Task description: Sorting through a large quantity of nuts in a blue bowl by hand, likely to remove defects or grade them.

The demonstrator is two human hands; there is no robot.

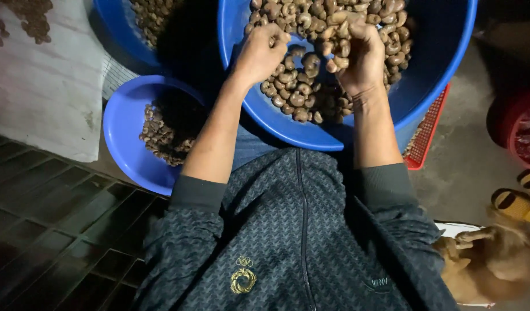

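A big blue basin point(443, 63) in front of me holds a heap of brown, kidney-shaped raw cashew nuts point(302, 89). Both my hands are inside it, over the heap. My right hand point(360, 55) is curled around a handful of the nuts, several showing between its fingers. My left hand point(262, 52) is closed with its fingertips pinched on one nut, close beside the right hand. My forearms reach over the near rim, sleeves pushed up.
A smaller blue bowl point(122, 124) with nuts sits at my left, another blue basin point(118, 29) behind it. A white sack point(43, 86) with loose nuts lies left. A red crate point(429, 129) is under the big basin, a red tub point(521, 129) and a tan dog point(495, 262) at right.
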